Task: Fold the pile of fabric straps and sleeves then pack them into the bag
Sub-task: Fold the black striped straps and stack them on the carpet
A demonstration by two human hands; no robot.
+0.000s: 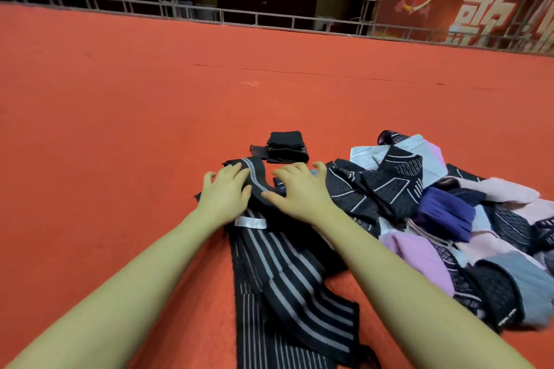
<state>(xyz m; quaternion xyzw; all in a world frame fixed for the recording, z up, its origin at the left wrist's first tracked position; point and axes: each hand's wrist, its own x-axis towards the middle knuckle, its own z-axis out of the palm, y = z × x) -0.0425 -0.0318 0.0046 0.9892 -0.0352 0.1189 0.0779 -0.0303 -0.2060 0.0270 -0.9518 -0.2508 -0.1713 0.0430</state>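
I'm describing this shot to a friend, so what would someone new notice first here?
First, two bare hands at centre: the left hand and right hand press flat on a black striped strap that runs toward the camera. To the right lies a jumbled pile of black, pink and purple sleeves. Everything rests on a vivid orange-red floor, with one folded black piece just beyond the fingers.

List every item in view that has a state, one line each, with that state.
Left hand: fingers straight, pressing the striped strap.
Right hand: fingers spread, pressing the same strap.
Striped strap: partly folded at its far end.
Black bundle: folded, set apart.
Pile: unfolded, jumbled.
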